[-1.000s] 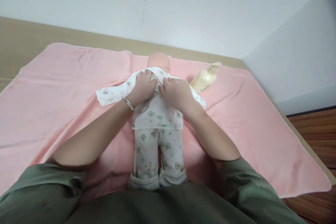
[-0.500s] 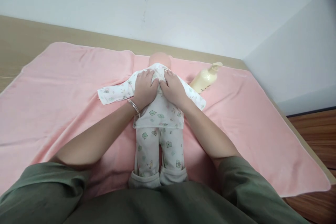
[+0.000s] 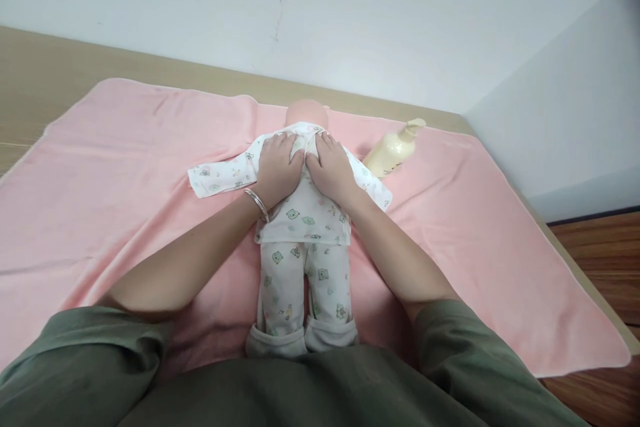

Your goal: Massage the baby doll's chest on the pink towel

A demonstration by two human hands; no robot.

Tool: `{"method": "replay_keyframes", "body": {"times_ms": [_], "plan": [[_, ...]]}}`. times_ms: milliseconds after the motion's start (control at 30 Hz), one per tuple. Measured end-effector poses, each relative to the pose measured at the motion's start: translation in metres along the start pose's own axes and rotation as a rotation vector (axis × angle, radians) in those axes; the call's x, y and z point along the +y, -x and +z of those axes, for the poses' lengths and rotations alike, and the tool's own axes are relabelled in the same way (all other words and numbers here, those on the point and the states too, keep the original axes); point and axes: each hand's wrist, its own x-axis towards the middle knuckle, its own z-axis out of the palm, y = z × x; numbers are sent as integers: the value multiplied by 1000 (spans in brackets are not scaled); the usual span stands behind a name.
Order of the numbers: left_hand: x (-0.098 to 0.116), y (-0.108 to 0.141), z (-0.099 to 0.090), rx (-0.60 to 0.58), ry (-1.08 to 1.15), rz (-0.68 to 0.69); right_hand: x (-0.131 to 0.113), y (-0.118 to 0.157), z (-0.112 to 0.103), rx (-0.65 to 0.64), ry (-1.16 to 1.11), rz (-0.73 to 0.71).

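A baby doll (image 3: pixel 307 113) lies face down, its bald head toward the wall and its legs toward me. It wears a white printed top (image 3: pixel 306 227) and matching trousers (image 3: pixel 283 283) with turned-up cuffs. Flat on the upper left of its back rests my left hand (image 3: pixel 279 170), a silver bangle (image 3: pixel 257 203) at the wrist. My right hand (image 3: pixel 331 168) lies in the same way on the upper right of the back. Both thumbs point inward and almost meet at the middle. The doll's face is hidden, and so are its hands inside the spread sleeves.
Under the doll a pink blanket (image 3: pixel 480 267) is spread over a wooden surface (image 3: pixel 45 80). A pale yellow pump bottle (image 3: pixel 393 150) lies on its side beyond the right sleeve. Behind stands a white wall (image 3: pixel 175 13), with another at the right.
Both hands stay on the doll's back with hardly any movement. The top's fabric near the neck is bunched slightly differently, and the whole view has shifted a touch.
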Motion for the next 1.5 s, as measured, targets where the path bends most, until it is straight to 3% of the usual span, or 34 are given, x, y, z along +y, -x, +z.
{"method": "replay_keyframes", "body": {"times_ms": [300, 467, 700, 867, 1000, 1167, 1233, 1367, 1500], "plan": [[2, 1, -2, -18, -25, 8, -3, 3, -1, 1, 39, 1], [0, 1, -6, -12, -56, 81, -1, 2, -4, -26, 46, -29], [31, 21, -28, -126, -317, 197, 5, 1, -9, -75, 41, -78], [44, 34, -30, -97, -363, 319, -2, 4, -22, -96, 140, -102], [34, 19, -32, -151, -365, 334, -16, 12, -37, -105, 268, -73], [9, -5, -33, -181, -218, 115, -39, 28, -41, -78, 342, -40], [-1, -8, -29, -152, -216, 119, -43, 31, -39, -70, 326, -23], [-11, -5, -20, -89, -300, 282, -32, 21, -34, -57, 240, -1], [5, 8, -22, -62, -268, 194, -10, 4, -34, -128, 143, 41]]}}
